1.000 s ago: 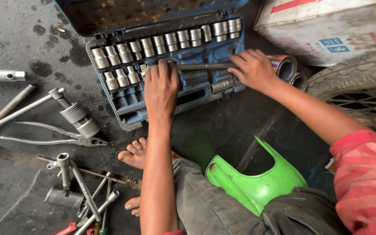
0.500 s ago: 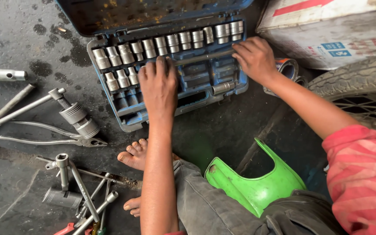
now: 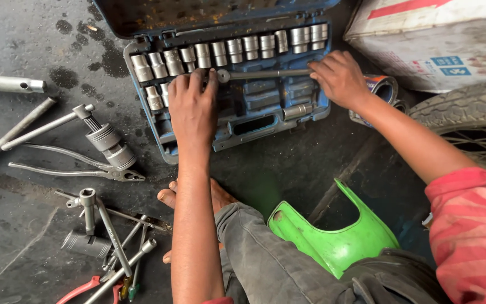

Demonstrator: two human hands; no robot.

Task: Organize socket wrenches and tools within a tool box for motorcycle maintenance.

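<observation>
1. Head view: left hand [image 3: 192,110] lay flat, fingers spread, on the blue socket case [image 3: 237,121], steadying it.
2. Right hand [image 3: 338,76] pinched the long bar [image 3: 265,74], which lay across its slot below the sockets [image 3: 226,53].

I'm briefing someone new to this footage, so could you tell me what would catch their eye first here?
The open blue socket case at top centre, its row of shiny sockets along the upper edge, draws the eye first. The left hand rests on its left half, while the right hand holds the end of a long steel bar lying across it. The bright green plastic panel by the person's lap also stands out.
</observation>
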